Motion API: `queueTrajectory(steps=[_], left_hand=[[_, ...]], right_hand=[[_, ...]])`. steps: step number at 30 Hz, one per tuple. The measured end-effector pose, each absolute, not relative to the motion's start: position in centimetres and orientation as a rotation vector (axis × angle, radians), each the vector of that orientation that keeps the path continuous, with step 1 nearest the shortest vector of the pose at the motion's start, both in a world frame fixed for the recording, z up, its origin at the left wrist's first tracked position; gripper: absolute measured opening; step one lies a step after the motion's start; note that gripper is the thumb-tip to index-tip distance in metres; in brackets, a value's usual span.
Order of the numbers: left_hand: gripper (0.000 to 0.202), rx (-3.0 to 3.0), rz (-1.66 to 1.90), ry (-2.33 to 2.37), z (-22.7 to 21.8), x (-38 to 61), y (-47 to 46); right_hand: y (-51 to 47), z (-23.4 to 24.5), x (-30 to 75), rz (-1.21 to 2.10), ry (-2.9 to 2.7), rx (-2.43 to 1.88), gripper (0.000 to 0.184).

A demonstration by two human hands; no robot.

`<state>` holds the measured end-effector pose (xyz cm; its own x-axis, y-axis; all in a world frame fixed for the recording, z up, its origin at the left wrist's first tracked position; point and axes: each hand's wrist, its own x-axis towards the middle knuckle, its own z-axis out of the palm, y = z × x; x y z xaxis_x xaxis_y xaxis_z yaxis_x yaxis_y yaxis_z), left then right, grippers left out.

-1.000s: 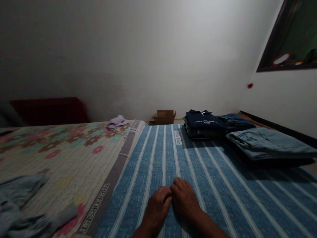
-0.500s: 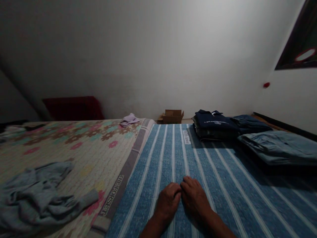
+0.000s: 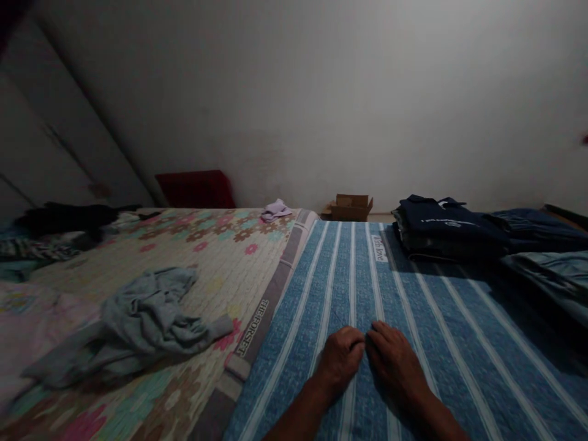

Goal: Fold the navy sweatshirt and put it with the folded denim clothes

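Note:
My left hand (image 3: 342,355) rests on a blue sheet with white stripes (image 3: 303,294), its fingers curled in and the thumb against them. Beside it, my right hand (image 3: 395,355) lies back up on the same sheet, fingers together and bent down. The two hands nearly touch at the fingertips. No object shows in either hand, though the undersides are hidden. To the left, a crumpled grey garment (image 3: 151,318) lies on a flowered mat (image 3: 184,251).
Folded dark blue clothes (image 3: 441,223) are stacked at the back right, near folded jeans (image 3: 555,275). A cardboard box (image 3: 351,208) and a red panel (image 3: 197,188) stand by the wall. Further left are a lilac cloth (image 3: 275,210), a pink cloth (image 3: 41,312) and dark clothes (image 3: 68,217).
The view has turned to the left, so more of the flowered mat and its clothes shows. Both hands keep the same pose on the striped sheet.

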<state>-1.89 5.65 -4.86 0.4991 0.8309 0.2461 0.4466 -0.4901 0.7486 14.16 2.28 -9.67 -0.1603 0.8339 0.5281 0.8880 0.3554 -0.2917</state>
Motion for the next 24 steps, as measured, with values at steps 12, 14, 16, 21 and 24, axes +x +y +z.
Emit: queueTrajectory(steps=[12, 14, 16, 21, 24], left_hand=[[0.022, 2.167, 0.823, 1.77, -2.2, -8.5, 7.3], [0.025, 2.138, 0.756, 1.916, -1.2, -10.7, 7.0], [0.029, 2.075, 0.74, 2.067, -0.1, -13.0, 6.6], [0.032, 1.882, 0.945, 2.684, 2.5, -18.5, 5.4], [0.036, 1.7, 1.124, 2.978, 3.7, -21.0, 5.0]], right_hand=[[1.8, -10.8, 15.1, -0.086, -2.01, -1.495, 0.029], [1.7, -11.0, 15.3, -0.098, -2.018, -1.484, 0.031], [1.7, -11.4, 15.6, -0.111, -2.033, -1.465, 0.033], [2.0, -12.2, 16.3, -0.135, -2.05, -1.403, 0.034], [2.0, -12.3, 16.3, -0.137, -2.048, -1.403, 0.034]])
